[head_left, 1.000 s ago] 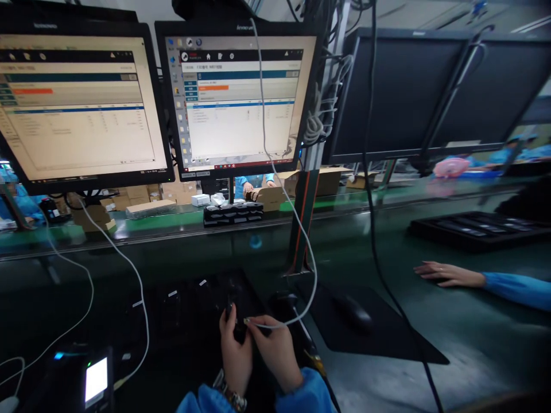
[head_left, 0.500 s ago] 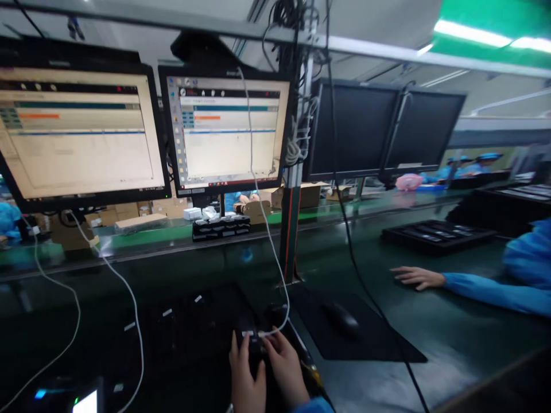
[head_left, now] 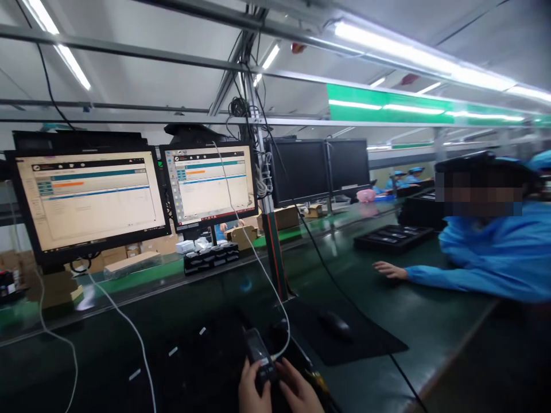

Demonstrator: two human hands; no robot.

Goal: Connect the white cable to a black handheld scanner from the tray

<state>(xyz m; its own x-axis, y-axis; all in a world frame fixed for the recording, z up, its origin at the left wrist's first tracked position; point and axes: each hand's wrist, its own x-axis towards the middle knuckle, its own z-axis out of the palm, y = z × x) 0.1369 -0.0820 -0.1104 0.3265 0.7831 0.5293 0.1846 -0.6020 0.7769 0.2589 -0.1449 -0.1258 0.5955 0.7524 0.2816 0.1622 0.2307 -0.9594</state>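
Observation:
At the bottom edge my left hand (head_left: 249, 390) and my right hand (head_left: 299, 393) both grip a small dark phone-like device (head_left: 259, 357), which is tilted away from me. A white cable (head_left: 262, 269) hangs down from above the monitors and curves to the device's right side, near my right fingers. Only my fingers show; the wrists are cut off by the frame. A dark tray or keyboard area (head_left: 198, 355) lies just left of my hands.
Two lit monitors (head_left: 92, 198) (head_left: 210, 186) and two dark ones (head_left: 318, 169) stand behind the bench. A black mouse (head_left: 336, 324) lies on a black mat (head_left: 370, 338). A co-worker's hand (head_left: 390, 269) in a blue sleeve rests on the green bench at right. Black trays (head_left: 391, 236) sit further back.
The camera has tilted up, so my hands sank to the bottom edge and the ceiling came into view. Both hands stay on the device, which now shows more.

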